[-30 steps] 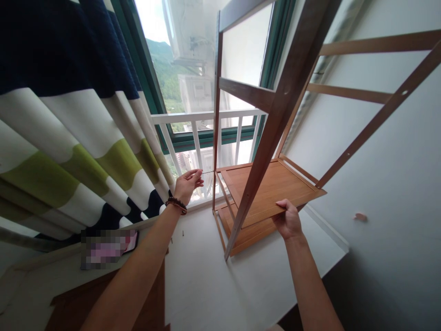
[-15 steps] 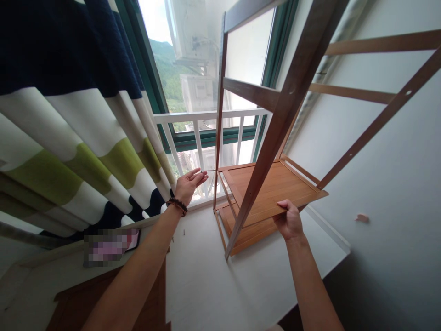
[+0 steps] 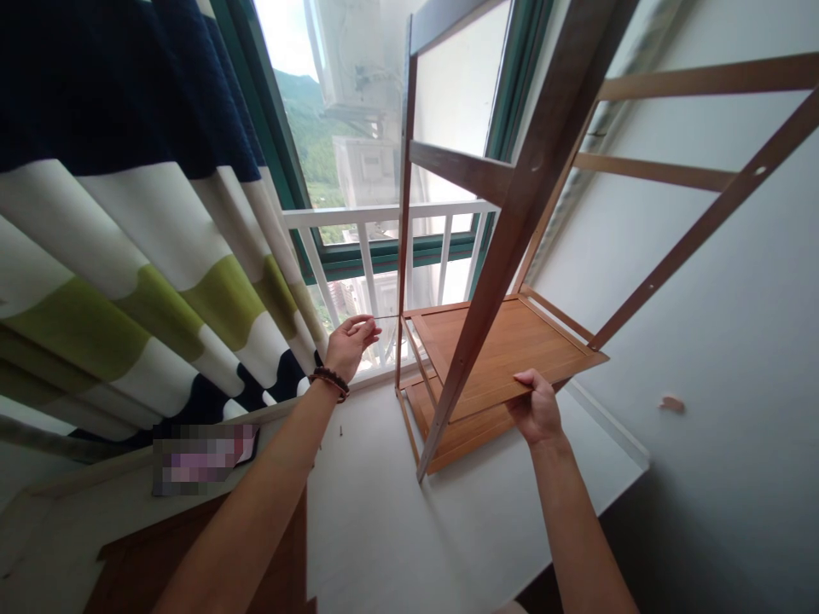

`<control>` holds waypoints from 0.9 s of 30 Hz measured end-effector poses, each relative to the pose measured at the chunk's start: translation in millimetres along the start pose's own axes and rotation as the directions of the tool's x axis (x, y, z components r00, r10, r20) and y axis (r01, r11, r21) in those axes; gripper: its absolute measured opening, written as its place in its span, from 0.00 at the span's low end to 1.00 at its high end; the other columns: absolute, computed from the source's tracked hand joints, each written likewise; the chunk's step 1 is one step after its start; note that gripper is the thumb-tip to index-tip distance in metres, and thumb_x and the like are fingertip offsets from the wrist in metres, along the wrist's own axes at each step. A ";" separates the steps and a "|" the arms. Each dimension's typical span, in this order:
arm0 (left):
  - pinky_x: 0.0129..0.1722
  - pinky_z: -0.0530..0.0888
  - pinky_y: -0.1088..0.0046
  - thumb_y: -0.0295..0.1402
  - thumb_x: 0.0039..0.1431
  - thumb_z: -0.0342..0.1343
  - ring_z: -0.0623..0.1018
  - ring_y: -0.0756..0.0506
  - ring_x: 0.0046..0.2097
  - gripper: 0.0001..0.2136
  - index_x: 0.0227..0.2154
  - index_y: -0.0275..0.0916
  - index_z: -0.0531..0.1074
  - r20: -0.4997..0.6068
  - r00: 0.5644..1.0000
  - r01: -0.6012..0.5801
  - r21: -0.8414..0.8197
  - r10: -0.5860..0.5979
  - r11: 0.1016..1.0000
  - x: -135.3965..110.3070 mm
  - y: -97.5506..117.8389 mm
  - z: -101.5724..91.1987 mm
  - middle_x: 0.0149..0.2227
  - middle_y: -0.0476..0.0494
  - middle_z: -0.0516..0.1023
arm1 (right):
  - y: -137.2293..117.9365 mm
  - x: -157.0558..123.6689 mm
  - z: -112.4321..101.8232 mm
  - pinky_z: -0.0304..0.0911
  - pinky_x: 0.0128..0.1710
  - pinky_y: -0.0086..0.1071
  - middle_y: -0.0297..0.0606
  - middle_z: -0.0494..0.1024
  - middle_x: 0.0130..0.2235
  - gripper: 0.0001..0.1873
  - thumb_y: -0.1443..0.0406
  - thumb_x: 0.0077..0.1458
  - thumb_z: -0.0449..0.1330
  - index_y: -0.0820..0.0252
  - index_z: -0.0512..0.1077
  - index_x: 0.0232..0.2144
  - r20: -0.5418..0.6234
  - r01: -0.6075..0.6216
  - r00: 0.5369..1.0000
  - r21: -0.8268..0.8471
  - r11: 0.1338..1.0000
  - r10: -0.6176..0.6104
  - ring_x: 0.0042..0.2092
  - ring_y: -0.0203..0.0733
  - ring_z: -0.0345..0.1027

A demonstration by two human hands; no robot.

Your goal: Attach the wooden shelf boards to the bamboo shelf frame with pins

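My left hand (image 3: 349,345), with a dark beaded bracelet on its wrist, pinches a thin dark hex key (image 3: 386,317). The key's far end meets the rear left post of a brown wooden shelf rack (image 3: 470,341) at the height of the middle shelf board. My right hand (image 3: 536,408) grips the front edge of that shelf board (image 3: 512,350), thumb on top and fingers underneath. Below it a lower shelf board (image 3: 473,439) shows in part. The rack stands upright on a white surface, its upper frame open with crossbars.
A small screw (image 3: 341,431) lies on the white ledge (image 3: 371,512). Striped curtains (image 3: 159,281) hang at left, above a pixelated flat object (image 3: 198,460). A brown wooden panel (image 3: 192,554) lies at lower left. Behind the rack are a white railing (image 3: 364,256) and a window.
The fingers of my left hand have shifted and turned slightly around the hex key. My right hand keeps its grip on the shelf board. The view has moved very little.
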State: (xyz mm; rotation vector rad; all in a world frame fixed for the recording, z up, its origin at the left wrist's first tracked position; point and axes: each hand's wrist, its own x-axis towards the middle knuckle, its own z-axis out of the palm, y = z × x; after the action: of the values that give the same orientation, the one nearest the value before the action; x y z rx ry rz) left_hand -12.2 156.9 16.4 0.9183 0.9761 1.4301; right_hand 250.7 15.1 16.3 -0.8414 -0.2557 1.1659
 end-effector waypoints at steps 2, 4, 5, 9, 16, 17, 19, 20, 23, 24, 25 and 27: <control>0.35 0.73 0.73 0.31 0.38 0.65 0.76 0.50 0.32 0.14 0.31 0.32 0.72 -0.012 1.000 0.028 -0.019 -0.028 0.999 -2.2 2.4 2.2 0.28 0.44 0.75 | -0.9 -1.0 1.6 0.66 0.23 0.21 0.27 0.72 0.20 0.06 0.75 0.33 0.56 0.62 0.64 0.16 -0.026 -0.057 0.998 0.053 0.997 0.059 0.23 0.29 0.67; 0.38 0.74 0.71 0.30 0.40 0.64 0.76 0.50 0.32 0.14 0.31 0.30 0.72 -0.016 0.999 0.037 -0.026 -0.037 0.999 -3.9 5.0 4.4 0.30 0.41 0.76 | -1.9 -2.3 3.4 0.66 0.23 0.20 0.27 0.72 0.20 0.06 0.75 0.32 0.56 0.62 0.64 0.16 -0.039 -0.089 0.995 0.089 0.992 0.093 0.23 0.29 0.67; 0.39 0.74 0.71 0.30 0.41 0.64 0.76 0.50 0.33 0.13 0.31 0.29 0.73 -0.016 0.999 0.038 -0.030 -0.038 0.999 -4.4 6.2 5.4 0.31 0.40 0.76 | -2.2 -2.8 4.1 0.66 0.24 0.20 0.27 0.71 0.20 0.06 0.75 0.32 0.56 0.62 0.64 0.16 -0.038 -0.089 0.995 0.091 0.992 0.093 0.23 0.29 0.67; 0.44 0.73 0.70 0.23 0.43 0.61 0.77 0.49 0.34 0.09 0.31 0.28 0.73 0.000 0.999 0.046 -0.065 -0.046 0.997 -4.5 10.3 8.6 0.32 0.40 0.77 | -2.5 -3.7 4.5 0.67 0.25 0.21 0.27 0.71 0.20 0.06 0.75 0.33 0.56 0.62 0.64 0.16 -0.037 -0.087 0.995 0.078 0.993 0.090 0.23 0.29 0.67; 0.45 0.72 0.63 0.22 0.43 0.60 0.78 0.47 0.35 0.15 0.37 0.32 0.68 0.061 0.996 -0.061 -0.020 0.062 0.998 -1.0 7.6 7.3 0.31 0.40 0.78 | -1.8 -2.8 3.4 0.66 0.24 0.21 0.26 0.71 0.20 0.06 0.75 0.33 0.56 0.61 0.64 0.16 -0.036 -0.078 0.996 0.066 0.995 0.080 0.23 0.29 0.66; 0.45 0.72 0.62 0.23 0.43 0.61 0.78 0.47 0.35 0.14 0.36 0.32 0.68 0.070 0.993 -0.091 0.007 0.090 0.996 0.0 5.7 7.2 0.31 0.40 0.78 | -1.7 -2.8 3.3 0.66 0.24 0.21 0.26 0.71 0.20 0.06 0.75 0.33 0.56 0.61 0.64 0.16 -0.035 -0.078 0.996 0.063 0.995 0.080 0.23 0.29 0.66; 0.45 0.71 0.62 0.25 0.44 0.61 0.78 0.47 0.36 0.12 0.33 0.32 0.69 0.070 0.985 -0.158 0.032 0.155 0.987 2.6 1.8 7.7 0.31 0.40 0.77 | -1.3 -3.2 3.0 0.66 0.23 0.21 0.26 0.70 0.19 0.06 0.75 0.33 0.56 0.61 0.64 0.16 -0.041 -0.076 0.996 0.055 0.996 0.079 0.23 0.29 0.66; 0.45 0.71 0.62 0.26 0.44 0.60 0.77 0.47 0.36 0.10 0.33 0.32 0.69 0.053 0.982 -0.184 0.013 0.183 0.983 4.0 0.2 8.4 0.31 0.41 0.77 | -0.9 -3.4 3.0 0.66 0.23 0.21 0.26 0.70 0.19 0.06 0.75 0.33 0.56 0.61 0.64 0.16 -0.044 -0.076 0.996 0.054 0.996 0.078 0.23 0.29 0.66; 0.45 0.71 0.65 0.24 0.47 0.56 0.77 0.49 0.36 0.07 0.31 0.35 0.68 -0.055 0.983 -0.182 -0.140 0.175 0.973 7.3 -1.7 10.9 0.29 0.47 0.75 | 1.2 -4.2 2.9 0.67 0.25 0.22 0.27 0.70 0.20 0.06 0.75 0.32 0.57 0.62 0.65 0.17 -0.036 -0.077 0.996 0.059 0.995 0.079 0.23 0.30 0.66; 0.43 0.72 0.66 0.23 0.48 0.54 0.77 0.49 0.35 0.06 0.31 0.35 0.67 -0.084 0.987 -0.153 -0.188 0.140 0.970 7.7 -1.3 11.5 0.28 0.48 0.73 | 2.1 -4.4 2.7 0.67 0.25 0.23 0.27 0.70 0.20 0.06 0.75 0.32 0.57 0.62 0.65 0.17 -0.028 -0.075 0.997 0.057 0.996 0.076 0.24 0.30 0.66; 0.41 0.72 0.67 0.21 0.48 0.52 0.77 0.50 0.34 0.07 0.31 0.36 0.66 -0.094 0.991 -0.111 -0.215 0.092 0.970 7.8 -0.7 11.8 0.26 0.50 0.71 | 3.1 -4.8 2.5 0.67 0.26 0.23 0.27 0.71 0.20 0.06 0.74 0.32 0.57 0.61 0.65 0.17 -0.020 -0.073 0.997 0.053 0.996 0.074 0.24 0.31 0.67; 0.35 0.73 0.71 0.19 0.46 0.48 0.75 0.51 0.29 0.09 0.31 0.35 0.66 -0.063 0.998 -0.005 -0.207 -0.008 0.978 6.7 1.2 11.8 0.22 0.52 0.67 | 5.4 -6.2 2.1 0.67 0.27 0.24 0.27 0.70 0.20 0.06 0.74 0.33 0.58 0.61 0.65 0.17 -0.005 -0.072 0.997 0.044 0.996 0.072 0.25 0.31 0.67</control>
State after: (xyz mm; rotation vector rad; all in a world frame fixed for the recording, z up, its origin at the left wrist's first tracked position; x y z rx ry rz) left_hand -2.1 164.3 21.8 0.7228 0.8554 1.5354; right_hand 243.2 11.2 15.4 -0.8217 -0.1952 1.2313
